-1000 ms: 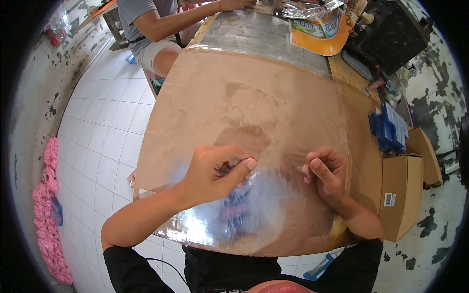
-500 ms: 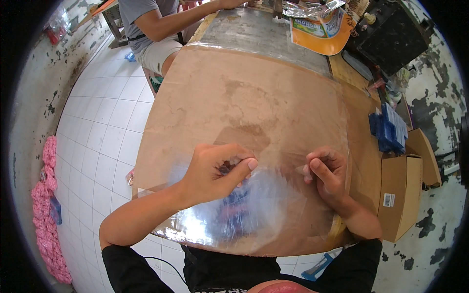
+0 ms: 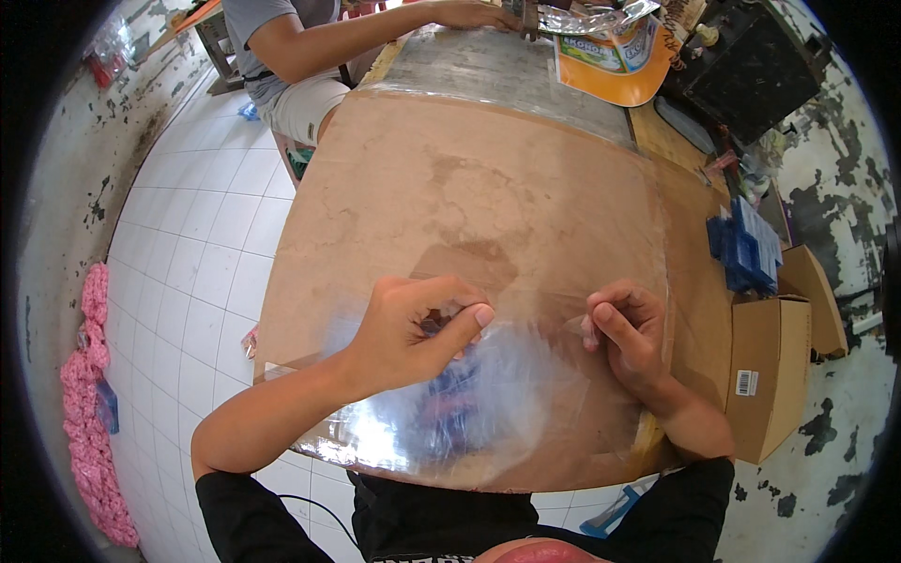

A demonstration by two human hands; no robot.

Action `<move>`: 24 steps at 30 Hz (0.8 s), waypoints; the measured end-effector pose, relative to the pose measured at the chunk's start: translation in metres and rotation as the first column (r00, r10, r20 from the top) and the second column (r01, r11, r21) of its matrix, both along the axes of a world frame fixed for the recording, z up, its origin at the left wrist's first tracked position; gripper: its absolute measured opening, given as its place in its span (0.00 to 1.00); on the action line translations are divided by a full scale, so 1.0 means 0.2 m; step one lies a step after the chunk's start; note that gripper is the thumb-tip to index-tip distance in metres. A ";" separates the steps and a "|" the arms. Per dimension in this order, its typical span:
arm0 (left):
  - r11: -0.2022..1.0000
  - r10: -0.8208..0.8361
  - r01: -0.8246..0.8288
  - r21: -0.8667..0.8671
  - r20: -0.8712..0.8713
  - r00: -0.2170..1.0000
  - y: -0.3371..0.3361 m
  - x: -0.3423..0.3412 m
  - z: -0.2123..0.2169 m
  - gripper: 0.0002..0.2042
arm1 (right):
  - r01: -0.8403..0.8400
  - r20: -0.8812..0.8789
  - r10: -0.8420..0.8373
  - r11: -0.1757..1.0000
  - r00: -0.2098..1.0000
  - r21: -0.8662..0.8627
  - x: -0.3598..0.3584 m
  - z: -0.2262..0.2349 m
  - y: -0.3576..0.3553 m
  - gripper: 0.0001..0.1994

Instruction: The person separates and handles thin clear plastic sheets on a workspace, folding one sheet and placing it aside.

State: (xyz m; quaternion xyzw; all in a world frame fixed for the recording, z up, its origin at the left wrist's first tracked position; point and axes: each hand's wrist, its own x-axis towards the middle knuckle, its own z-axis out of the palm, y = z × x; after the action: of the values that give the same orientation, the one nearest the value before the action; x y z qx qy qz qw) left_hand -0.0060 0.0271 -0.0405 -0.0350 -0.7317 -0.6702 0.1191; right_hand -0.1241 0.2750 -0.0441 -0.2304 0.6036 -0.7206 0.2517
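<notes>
Over the near half of the table, my left hand (image 3: pixel 413 328) is closed in a pinch, thumb against the bent fingers. What it pinches, if anything, is too thin or hidden to make out. To its right, with a gap between them, my right hand (image 3: pixel 627 333) is also closed, thumb pressed to the curled fingers. A small clear, pointed bit of plastic (image 3: pixel 574 326) seems to stick out from its fingertips toward the left. Both hands hover above the brown table covering (image 3: pixel 375 206). Below them lies a shiny clear film (image 3: pixel 507 403) with glare and blue patches.
A co-worker's hand (image 3: pixel 474 14) is at the far end by a metal fixture (image 3: pixel 526 19). An orange printed sheet (image 3: pixel 624 84) and black box (image 3: pixel 751 70) stand far right. Blue packs (image 3: pixel 746 246) and a cardboard box (image 3: pixel 771 375) sit at right. Pink bundles (image 3: pixel 89 403) line the left wall.
The co-worker's hand has moved right, up to the metal fixture. My own two hands keep nearly the same place and pinch.
</notes>
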 end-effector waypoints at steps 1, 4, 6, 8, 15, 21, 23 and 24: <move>1.000 0.002 -0.002 -0.006 0.008 1.000 0.00 0.00 0.00 0.05 | 0.002 0.005 -0.002 1.000 1.000 -0.001 0.00 0.00 0.00 0.05; 1.000 0.018 -0.018 0.008 0.020 1.000 0.00 0.00 -0.01 0.05 | 0.010 0.011 -0.010 1.000 1.000 0.006 0.01 -0.01 0.01 0.05; 1.000 0.015 -0.015 0.026 0.015 1.000 0.01 0.00 -0.01 0.05 | 0.002 -0.013 -0.002 1.000 1.000 0.001 0.00 -0.01 0.01 0.05; 0.999 -0.005 0.005 0.042 0.002 1.000 0.00 0.00 0.00 0.05 | -0.004 -0.021 0.004 1.000 1.000 -0.004 -0.01 0.00 0.00 0.05; 0.995 0.024 -0.039 0.092 0.156 0.987 0.00 0.01 0.00 0.12 | 0.109 0.082 -0.111 0.994 0.990 0.027 0.01 -0.01 -0.01 0.14; 0.984 0.032 -0.067 0.162 0.209 0.977 -0.01 0.00 0.00 0.19 | 0.117 0.073 -0.123 0.990 0.990 0.077 0.00 -0.02 -0.02 0.15; 0.993 0.009 -0.034 0.113 0.215 0.977 -0.01 0.00 0.01 0.19 | 0.119 0.069 -0.125 0.989 0.990 0.083 0.00 -0.02 -0.01 0.15; 0.993 0.014 -0.039 0.116 0.213 0.977 -0.01 0.00 0.01 0.19 | 0.119 0.067 -0.125 0.989 0.990 0.085 0.00 -0.01 -0.02 0.15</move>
State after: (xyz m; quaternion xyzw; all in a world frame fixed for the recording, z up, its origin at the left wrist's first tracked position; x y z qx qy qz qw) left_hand -0.0066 0.0246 -0.0393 0.0533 -0.6992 -0.7110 0.0514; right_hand -0.1237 0.2719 -0.0469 -0.1567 0.6358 -0.7174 0.2377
